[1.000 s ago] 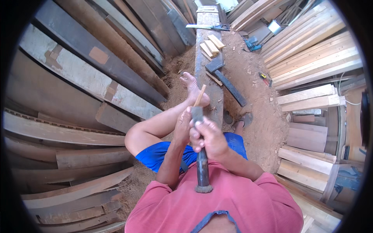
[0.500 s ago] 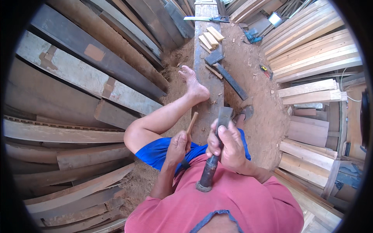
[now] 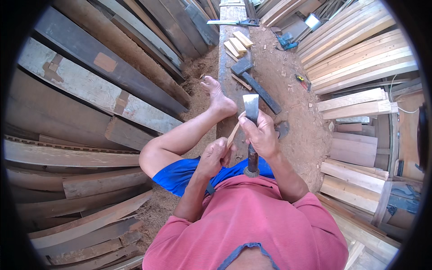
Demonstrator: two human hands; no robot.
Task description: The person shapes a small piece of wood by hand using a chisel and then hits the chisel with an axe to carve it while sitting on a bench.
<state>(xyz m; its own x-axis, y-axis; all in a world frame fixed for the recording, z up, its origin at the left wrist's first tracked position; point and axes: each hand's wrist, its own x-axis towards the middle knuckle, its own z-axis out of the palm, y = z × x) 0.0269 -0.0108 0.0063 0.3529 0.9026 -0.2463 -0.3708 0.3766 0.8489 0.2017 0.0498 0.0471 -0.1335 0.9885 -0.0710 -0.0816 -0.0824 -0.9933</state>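
Note:
My right hand is wrapped round a wide chisel, its bright flat blade pointing away from me and its dark ringed handle toward my chest. In my left hand I grip a thin wooden stick, whose far end meets the thumb of my right hand beside the blade. Beyond both hands, a mallet with a dark block head and a long dark handle lies across the edge of the narrow bench. Several small pale wood blocks rest on the bench past the mallet.
A handsaw lies across the far bench. On the sawdust floor to the right are a blue power tool and a small red and yellow tool. Stacked planks line the right; large boards lean along the left.
My right hand has moved forward, turning the chisel so its blade shows bright. My left hand has shifted slightly right, bringing the stick up against the right hand.

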